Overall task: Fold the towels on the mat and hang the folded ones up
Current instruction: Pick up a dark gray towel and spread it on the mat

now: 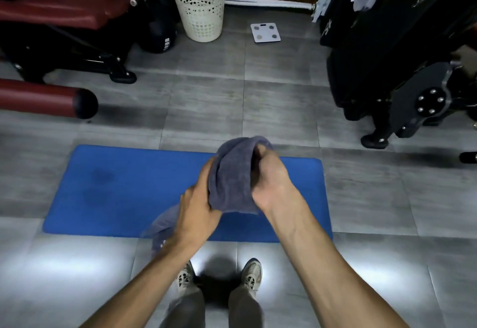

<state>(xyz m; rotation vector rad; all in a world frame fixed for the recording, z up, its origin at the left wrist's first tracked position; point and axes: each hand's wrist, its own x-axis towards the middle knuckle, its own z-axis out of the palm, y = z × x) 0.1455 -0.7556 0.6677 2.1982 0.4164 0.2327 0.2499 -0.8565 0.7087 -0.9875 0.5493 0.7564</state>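
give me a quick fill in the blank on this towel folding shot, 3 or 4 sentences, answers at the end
1. Both hands, the left hand and the right hand, grip a grey ____.
2. The mat on the floor is ____ in colour.
3. The white laundry basket stands to the ____ of the bathroom scale.
4. The towel is held ____ the mat, not lying flat on it.

Missing words: towel; blue; left; above

One head-worn wide-angle view looks forward and steeply down from standing height. The person's own grey-beige sneakers (251, 274) sit at the bottom edge, the blue rectangular foam mat (124, 191) crosses mid-frame, and the white perforated plastic basket (198, 7) stands near the top edge.
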